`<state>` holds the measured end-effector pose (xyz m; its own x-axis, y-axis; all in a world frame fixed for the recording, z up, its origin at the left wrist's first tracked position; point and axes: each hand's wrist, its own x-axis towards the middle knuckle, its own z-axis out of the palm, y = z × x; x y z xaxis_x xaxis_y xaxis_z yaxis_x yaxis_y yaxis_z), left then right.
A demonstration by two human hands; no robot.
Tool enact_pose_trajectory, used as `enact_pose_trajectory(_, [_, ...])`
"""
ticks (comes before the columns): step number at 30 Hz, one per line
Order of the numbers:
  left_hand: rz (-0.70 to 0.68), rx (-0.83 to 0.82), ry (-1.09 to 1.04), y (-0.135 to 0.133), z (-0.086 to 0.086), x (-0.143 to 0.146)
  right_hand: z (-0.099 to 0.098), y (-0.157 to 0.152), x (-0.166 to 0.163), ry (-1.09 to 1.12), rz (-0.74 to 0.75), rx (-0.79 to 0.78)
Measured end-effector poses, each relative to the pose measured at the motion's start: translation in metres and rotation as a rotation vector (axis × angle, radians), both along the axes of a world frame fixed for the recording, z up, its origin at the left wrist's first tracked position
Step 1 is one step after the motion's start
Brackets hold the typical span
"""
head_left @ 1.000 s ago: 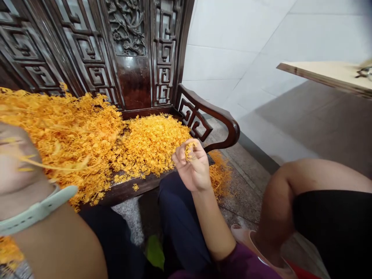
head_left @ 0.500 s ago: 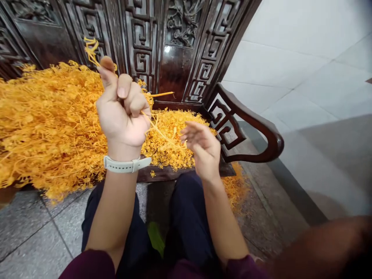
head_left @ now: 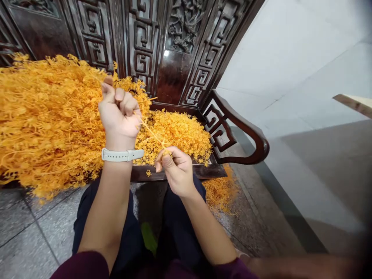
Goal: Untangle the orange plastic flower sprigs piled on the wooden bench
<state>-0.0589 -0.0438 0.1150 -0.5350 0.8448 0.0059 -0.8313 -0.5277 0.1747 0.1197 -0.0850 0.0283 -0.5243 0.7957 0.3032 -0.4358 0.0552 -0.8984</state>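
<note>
My left hand (head_left: 117, 118), with a pale watch strap on its wrist, is closed around a yellow-orange plant sprig. The sprig's thin stem (head_left: 151, 132) comes out below the fingers and slants down to the right. At its lower end, my right hand (head_left: 180, 170) pinches a small tuft between thumb and fingers. A large heap of long yellow-orange sprigs (head_left: 52, 120) lies to the left of and behind my left hand. Behind my right hand is a smaller pile of short, loose flower heads (head_left: 183, 130).
Both piles rest on a dark wooden bench (head_left: 151, 174) with a carved back (head_left: 174, 77) and a curved armrest (head_left: 260, 149). Yellow-orange stems (head_left: 219, 193) lie on the floor at the right. A white wall (head_left: 290, 69) stands beyond the armrest.
My right hand has moved down and left, from loosely spread fingers to a pinch at the sprig's lower end. My left hand, still closed on the sprig, sits slightly lower in view.
</note>
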Motion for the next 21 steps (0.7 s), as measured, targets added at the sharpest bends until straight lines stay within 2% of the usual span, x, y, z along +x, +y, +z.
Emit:
enact_pose_trajectory(4, [-0.001,-0.003,-0.079,0.001,-0.006,-0.006,-0.006,-0.010,0.002,-0.134,0.095,0.067])
enact_pose_trajectory(10, [0.077,-0.116,0.110,0.009,-0.024,-0.021,-0.010,-0.012,0.001,-0.141,0.144,0.144])
enact_pose_trajectory(14, [0.047,-0.245,0.276,0.011,-0.033,-0.032,-0.018,-0.007,0.003,-0.173,0.025,0.368])
enact_pose_trajectory(16, [0.057,-0.277,0.253,0.008,-0.027,-0.028,-0.020,-0.002,0.004,-0.233,-0.063,0.497])
enact_pose_trajectory(18, [0.050,-0.234,0.106,0.002,-0.013,-0.020,-0.021,0.000,0.004,-0.255,-0.088,0.576])
enact_pose_trajectory(20, [0.000,-0.112,-0.101,-0.006,0.002,-0.019,-0.022,-0.004,0.002,-0.216,-0.016,0.685])
enact_pose_trajectory(21, [-0.033,-0.001,-0.156,-0.010,0.006,-0.024,-0.023,-0.010,0.000,-0.168,0.059,0.798])
